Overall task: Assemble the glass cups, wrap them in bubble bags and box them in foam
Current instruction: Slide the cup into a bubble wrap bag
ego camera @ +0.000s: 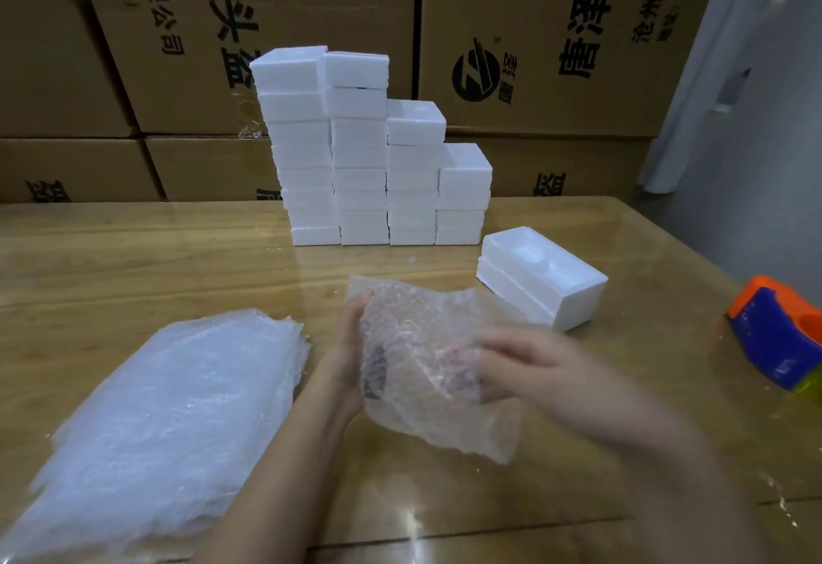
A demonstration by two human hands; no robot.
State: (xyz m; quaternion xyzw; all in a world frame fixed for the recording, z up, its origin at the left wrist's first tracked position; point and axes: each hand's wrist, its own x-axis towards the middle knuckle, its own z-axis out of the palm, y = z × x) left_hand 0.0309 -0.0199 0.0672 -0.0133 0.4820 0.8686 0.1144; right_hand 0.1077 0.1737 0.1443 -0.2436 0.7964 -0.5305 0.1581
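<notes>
Above the middle of the wooden table [133, 261] I hold a bubble bag [427, 367] with a dark-marked cup faintly visible inside it. My left hand [351, 350] grips the bag's left side, fingers curled over its top edge. My right hand [525, 363], blurred by motion, holds the bag's right side. A thick stack of flat bubble bags [160, 421] lies at the near left. One foam box [540, 281] with a moulded recess in its top sits to the right, just beyond the bag.
Stepped stacks of white foam boxes [369, 154] stand at the back middle of the table. An orange and blue tape dispenser [783, 332] lies at the right edge. Large printed cardboard cartons [276, 29] wall off the far side.
</notes>
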